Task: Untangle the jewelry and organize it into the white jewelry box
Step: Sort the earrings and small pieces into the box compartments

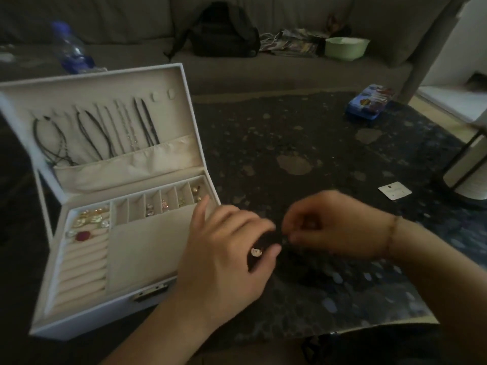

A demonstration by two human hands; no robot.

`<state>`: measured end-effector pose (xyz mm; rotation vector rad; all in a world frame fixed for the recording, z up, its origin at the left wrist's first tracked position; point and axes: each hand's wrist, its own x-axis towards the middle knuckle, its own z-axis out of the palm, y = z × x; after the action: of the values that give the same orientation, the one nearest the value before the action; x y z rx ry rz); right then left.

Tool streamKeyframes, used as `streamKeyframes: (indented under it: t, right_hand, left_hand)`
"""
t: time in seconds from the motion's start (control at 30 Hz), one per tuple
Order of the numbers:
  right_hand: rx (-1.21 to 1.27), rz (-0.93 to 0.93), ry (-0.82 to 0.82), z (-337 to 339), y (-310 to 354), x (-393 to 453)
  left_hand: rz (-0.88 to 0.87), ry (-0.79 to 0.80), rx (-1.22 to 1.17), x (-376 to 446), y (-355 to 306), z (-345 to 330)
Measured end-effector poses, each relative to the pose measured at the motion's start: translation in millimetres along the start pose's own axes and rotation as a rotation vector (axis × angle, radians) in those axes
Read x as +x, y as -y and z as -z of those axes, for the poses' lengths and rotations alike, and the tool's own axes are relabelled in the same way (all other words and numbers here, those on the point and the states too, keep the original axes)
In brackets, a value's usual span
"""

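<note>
The open white jewelry box [110, 206] sits at the table's [316, 143] left edge. Beside it both hands, left hand [224, 248] and right hand [329, 227], pinch a small blurred piece [257, 252]. A blue tin [370, 105] and white card [394, 190] lie toward the right edge.

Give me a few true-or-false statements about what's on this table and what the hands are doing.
1. The white jewelry box has its lid open. True.
2. Necklaces hang inside the lid. True.
3. The red-stoned ring lies on the dark table. False: it sits in the box's ring rolls.
4. The left hand and right hand work close together beside the box. True.
5. The blue case is inside the box. False: it lies on the table's far side.
6. The large compartment is full of bracelets. False: nothing shows in it.
</note>
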<state>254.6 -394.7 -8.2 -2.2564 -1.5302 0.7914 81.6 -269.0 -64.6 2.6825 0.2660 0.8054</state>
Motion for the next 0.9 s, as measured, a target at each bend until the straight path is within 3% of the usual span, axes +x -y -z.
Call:
streamKeyframes:
  t: [0.1, 0.13, 0.2, 0.33, 0.47, 0.63, 0.77, 0.9]
  right_hand:
    - [0.922, 0.099, -0.081, 5.7, 13.6, 3.9]
    - [1.121, 0.124, -0.082, 4.6, 18.6, 6.9]
    - [1.258, 0.133, -0.069, 1.5, 30.1, 12.8]
    - [1.264, 0.117, -0.129, -3.2, 47.3, 25.3]
    - [1.195, 0.127, -0.203, -17.5, 67.3, 36.1]
    - [0.876, 0.175, -0.367, -34.6, 93.9, 33.8]
    - [0.354, 0.312, -0.543, -50.2, 100.5, 37.4]
    - [-0.144, 0.501, -0.526, -54.0, 111.8, 53.1]
  left_hand:
    - [0.2, -0.168, -0.373, 2.9, -1.0, 9.1]
    - [0.252, -0.199, -0.48, 4.0, -0.7, 12.3]
    - [0.328, -0.235, -0.634, 6.5, 1.3, 18.5]
    - [0.406, -0.234, -0.899, 7.1, 7.3, 31.6]
    - [0.457, -0.252, -0.925, 2.7, 13.3, 39.2]
    - [0.572, -0.235, -0.903, -5.4, 32.4, 50.1]
    - [0.569, -0.221, -0.78, -12.1, 39.7, 62.6]
    - [0.608, -0.163, -0.715, -20.7, 54.6, 78.0]
